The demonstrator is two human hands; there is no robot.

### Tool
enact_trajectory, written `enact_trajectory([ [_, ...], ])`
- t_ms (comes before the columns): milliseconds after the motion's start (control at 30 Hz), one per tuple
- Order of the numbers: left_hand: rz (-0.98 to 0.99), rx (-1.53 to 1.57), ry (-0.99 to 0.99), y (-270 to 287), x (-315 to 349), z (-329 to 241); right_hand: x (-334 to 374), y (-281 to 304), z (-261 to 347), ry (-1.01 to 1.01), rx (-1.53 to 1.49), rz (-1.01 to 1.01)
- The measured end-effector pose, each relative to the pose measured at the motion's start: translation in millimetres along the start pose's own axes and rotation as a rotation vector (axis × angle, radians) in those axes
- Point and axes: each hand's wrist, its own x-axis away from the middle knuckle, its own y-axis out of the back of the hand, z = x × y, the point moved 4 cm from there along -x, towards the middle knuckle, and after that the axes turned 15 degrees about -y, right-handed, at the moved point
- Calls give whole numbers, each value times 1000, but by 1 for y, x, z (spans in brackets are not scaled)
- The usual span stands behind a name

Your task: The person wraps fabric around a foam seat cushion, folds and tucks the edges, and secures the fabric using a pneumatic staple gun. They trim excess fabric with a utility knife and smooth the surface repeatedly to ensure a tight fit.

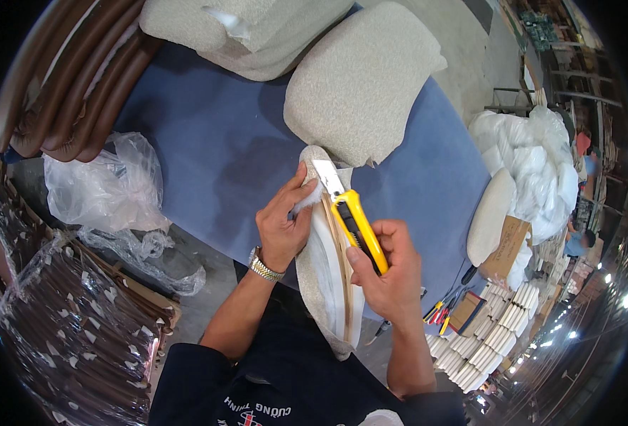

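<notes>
Upright in front of my body stands a beige fabric-covered chair pad point(312, 284), with white padding and a thin brown board edge showing along its side. My left hand point(283, 221) grips its upper part, thumb and fingers closed round the fabric edge, and a tuft of white fluff shows beside the thumb. My right hand point(390, 278) is wrapped round a yellow box cutter point(362, 233). The blade is slid out and lies against the upper end of the pad, close to my left fingers. Whether it is in the fabric, I cannot tell.
Beige padded pieces point(364, 78) lie on the blue table point(215, 142). Brown padded parts point(87, 85) are stacked at the far left, above a clear plastic bag point(105, 184). On the right are hand tools point(438, 312), a cardboard box point(509, 252) and white plastic-wrapped bundles point(530, 163).
</notes>
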Motion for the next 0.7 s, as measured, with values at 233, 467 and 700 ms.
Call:
enact_trajectory([
  [233,-38,23,-38,-3,0,1,0,-11,8,379,341,-185],
  [467,-41,32,-30,-3,3,4,-1,-12,12,264,334,-147],
  [700,-34,47,-12,-3,5,5,-8,-5,5,369,300,-167],
])
